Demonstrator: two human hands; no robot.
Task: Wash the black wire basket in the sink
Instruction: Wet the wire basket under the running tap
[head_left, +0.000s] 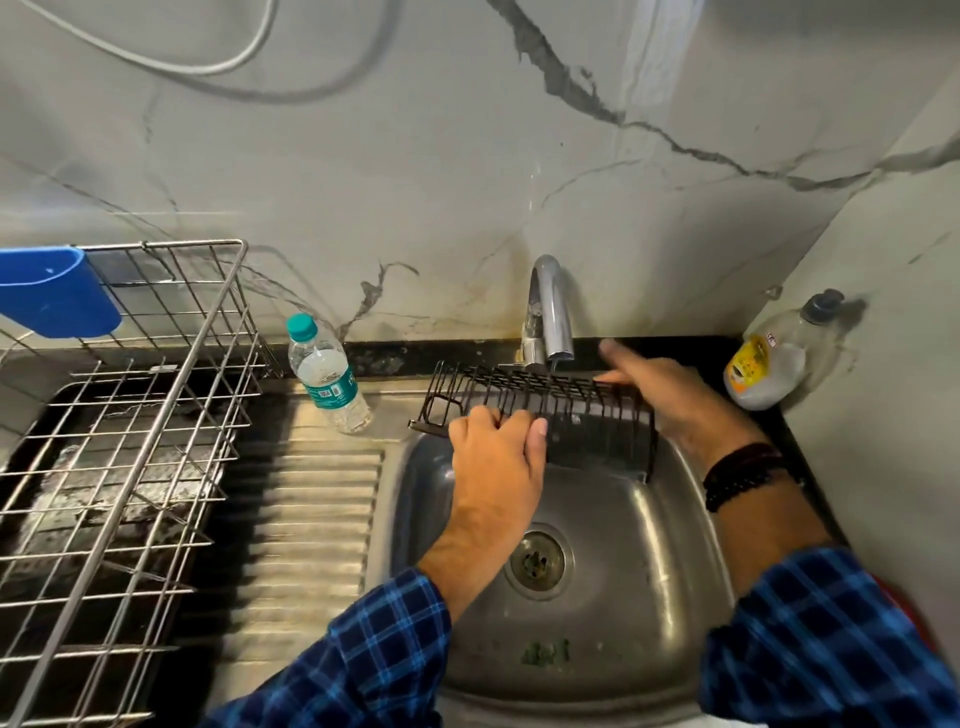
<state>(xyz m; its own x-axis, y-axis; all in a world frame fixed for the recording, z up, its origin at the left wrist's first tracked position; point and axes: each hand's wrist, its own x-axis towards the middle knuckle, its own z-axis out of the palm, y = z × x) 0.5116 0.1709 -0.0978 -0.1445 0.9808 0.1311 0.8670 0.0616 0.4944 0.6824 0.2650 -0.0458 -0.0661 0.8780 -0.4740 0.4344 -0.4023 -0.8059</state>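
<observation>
1. We see the black wire basket (545, 410) as thin metal wire with a dark, matt coating.
2. The sink (649, 545) looks to us like stainless steel, smooth with a dull brushed sheen. Its drainboard (311, 519) is the same metal, ribbed.
3. The tap (553, 306) is polished metal, glossy.
4. We take the large wire rack (156, 415) for bare silvery metal. The blue holder (57, 291) on it is smooth plastic.
5. The water bottle (327, 374) and the soap bottle (769, 364) are clear, glossy plastic.
6. The wall (415, 156) is smooth, glossy, grey-veined, marble-like stone.
7. Our sleeves (363, 660) are checked woven cloth, matt.
</observation>
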